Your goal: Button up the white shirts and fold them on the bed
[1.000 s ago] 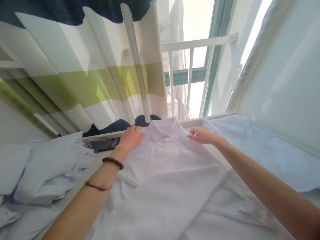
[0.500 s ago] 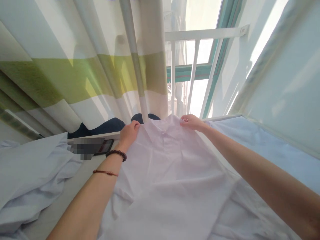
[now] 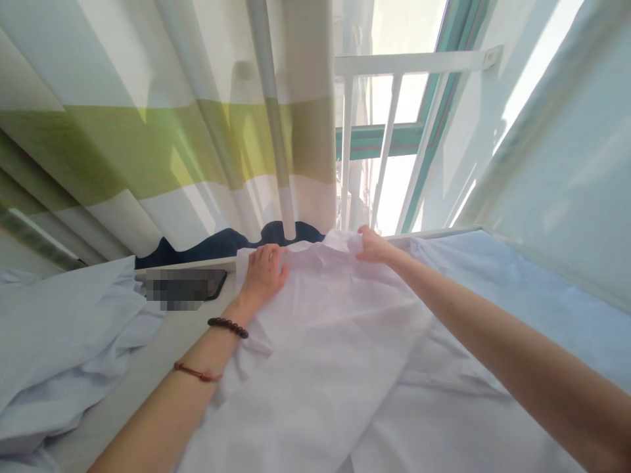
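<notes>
White shirt (image 3: 315, 341) under left fingers (image 3: 267, 255); far edge at right fingers (image 3: 364, 231).

Most of the phone (image 3: 219, 285) is masked by pixelation. The shirt (image 3: 315, 361) is cut off by the bottom edge, the curtain (image 3: 197, 148) by the top and left.

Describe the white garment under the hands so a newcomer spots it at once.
Find the green-banded curtain, then look below its right half. There the white garment spreads toward the viewer, left hand and right hand at its far edge. Only it has hands on it, unlike the crumpled white cloth at left and bluish cloth at right.
</notes>
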A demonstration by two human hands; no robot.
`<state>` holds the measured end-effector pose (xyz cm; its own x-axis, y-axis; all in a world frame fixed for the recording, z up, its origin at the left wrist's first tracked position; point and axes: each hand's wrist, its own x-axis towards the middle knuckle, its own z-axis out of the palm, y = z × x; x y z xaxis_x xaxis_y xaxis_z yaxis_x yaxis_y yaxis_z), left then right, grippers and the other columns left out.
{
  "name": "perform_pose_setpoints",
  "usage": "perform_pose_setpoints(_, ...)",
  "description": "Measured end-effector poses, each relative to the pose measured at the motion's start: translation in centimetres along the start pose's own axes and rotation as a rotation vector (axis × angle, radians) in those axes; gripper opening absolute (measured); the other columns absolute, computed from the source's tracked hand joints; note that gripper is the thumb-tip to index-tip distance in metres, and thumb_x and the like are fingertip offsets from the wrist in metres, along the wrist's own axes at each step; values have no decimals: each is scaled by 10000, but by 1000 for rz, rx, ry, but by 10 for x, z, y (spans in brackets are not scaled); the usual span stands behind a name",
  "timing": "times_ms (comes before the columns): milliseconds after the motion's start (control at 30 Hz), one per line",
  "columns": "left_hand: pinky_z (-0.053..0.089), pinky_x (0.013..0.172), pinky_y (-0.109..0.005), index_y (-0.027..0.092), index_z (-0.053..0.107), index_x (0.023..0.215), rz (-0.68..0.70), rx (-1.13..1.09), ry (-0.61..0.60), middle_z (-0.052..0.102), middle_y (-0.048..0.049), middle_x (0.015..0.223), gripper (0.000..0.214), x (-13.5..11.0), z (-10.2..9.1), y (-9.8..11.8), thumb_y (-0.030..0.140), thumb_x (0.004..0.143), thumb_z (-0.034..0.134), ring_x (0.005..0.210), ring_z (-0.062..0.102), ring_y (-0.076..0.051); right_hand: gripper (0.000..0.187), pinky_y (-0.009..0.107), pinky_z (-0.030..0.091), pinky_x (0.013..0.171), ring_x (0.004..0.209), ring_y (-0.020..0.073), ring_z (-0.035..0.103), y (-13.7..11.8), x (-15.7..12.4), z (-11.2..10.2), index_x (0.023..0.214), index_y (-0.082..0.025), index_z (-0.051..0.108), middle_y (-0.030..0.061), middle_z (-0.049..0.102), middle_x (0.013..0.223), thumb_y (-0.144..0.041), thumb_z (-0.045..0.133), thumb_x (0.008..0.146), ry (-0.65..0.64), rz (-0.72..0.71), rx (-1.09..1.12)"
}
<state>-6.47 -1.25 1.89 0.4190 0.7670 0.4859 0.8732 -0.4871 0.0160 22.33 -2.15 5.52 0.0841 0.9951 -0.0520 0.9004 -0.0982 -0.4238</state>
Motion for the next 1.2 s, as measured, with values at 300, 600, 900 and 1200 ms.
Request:
perform_pose_setpoints(300,261,1184,-482,151,472,1439,45,-79,-290,411,-140,1536,544,-39,15,-10,415,984,336,1419,358,-301,427,430,448,881,1114,361,613,33,-31,2,1305,-67,438,266,598,1193,-30,347,890,170,131,-190)
perform_pose_setpoints(600,242,1186,-490,203,422,1486,17,-52,-356,374,-98,1565,542,-45,7,-3,397,1001,279,1448,323,-278,577,440,293,1102,1384,331,358,46,-49,41,1462,-154,358,187,393,1504,-464,407,977,224,-28,-219)
perform_pose_setpoints(900,344,1114,-456,182,604,1301,55,-203,-410,538,-144,1402,440,-71,-25,37,350,950,398,1304,467,-287,382,431,371,1078,1312,286,456,28,-93,35,1316,-153,559,159,486,1445,-283,427,981,166,-469,-200)
perform_pose_setpoints(1200,406,634,-293,190,603,824,-212,-319,-842,619,-26,786,368,-113,-103,39,556,789,576,691,561,-198,406,435,405,1070,1296,279,461,-1,-184,45,1294,-192,579,142,495,1406,-423,479,975,-52,-644,-36)
